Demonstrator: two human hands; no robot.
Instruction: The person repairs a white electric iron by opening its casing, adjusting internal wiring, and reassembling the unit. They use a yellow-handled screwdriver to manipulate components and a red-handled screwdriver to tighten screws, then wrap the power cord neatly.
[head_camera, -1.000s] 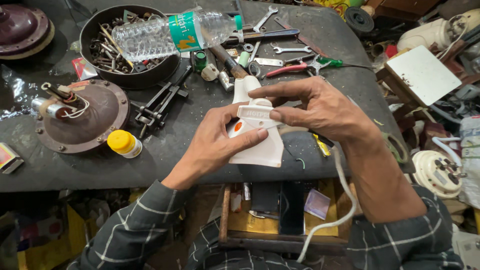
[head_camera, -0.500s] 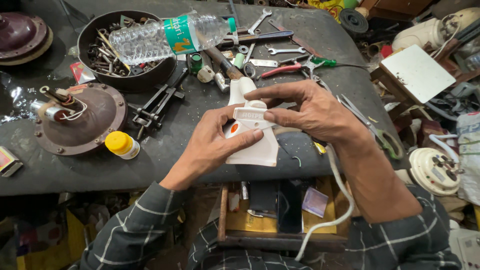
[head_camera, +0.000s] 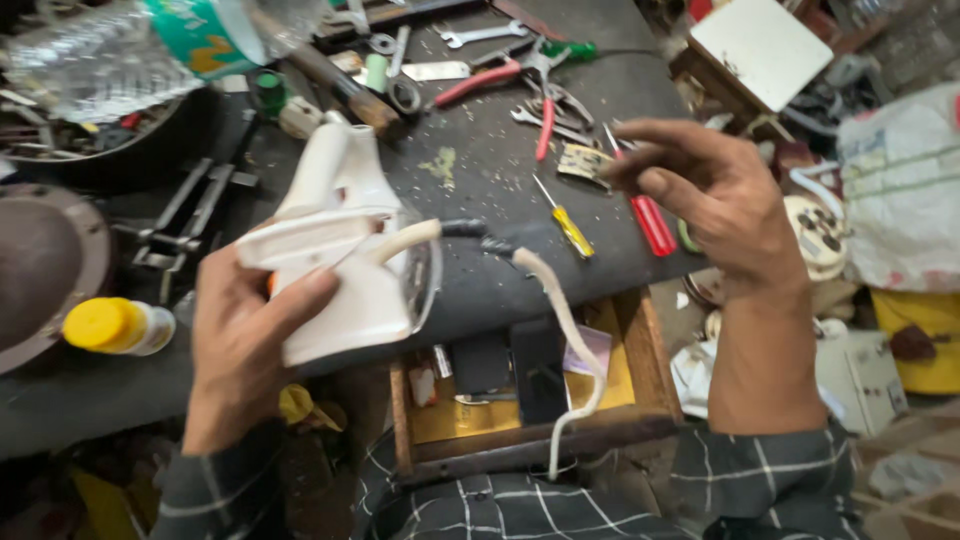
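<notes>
A white electric iron (head_camera: 340, 255) was held in the left hand (head_camera: 245, 345), raised above the near edge of the dark bench (head_camera: 480, 160). The fingers of that hand were wrapped around the iron's rear end and handle, with the thumb laid across its white side. The iron was tilted, its narrow end pointed away toward the back of the bench. A white cord (head_camera: 560, 330) was seen to leave the iron's rear through a dark sleeve and to droop down past an open wooden drawer (head_camera: 520, 385) below the bench edge.

The right hand (head_camera: 715, 195) was lifted clear of the iron, well apart from it to the right. Its fingers were loosely curled and half open, and nothing could be seen to be gripped in them. Just beneath that hand, a red-handled screwdriver (head_camera: 650, 220) and a yellow-handled screwdriver (head_camera: 570, 228) were laid on the bench. Pliers with red grips (head_camera: 510, 80) and several spanners (head_camera: 480, 35) were scattered farther back. A clear plastic bottle with a green label (head_camera: 150, 45) was laid at the far left, and a small yellow-capped bottle (head_camera: 118, 325) was placed near the left hand.
</notes>
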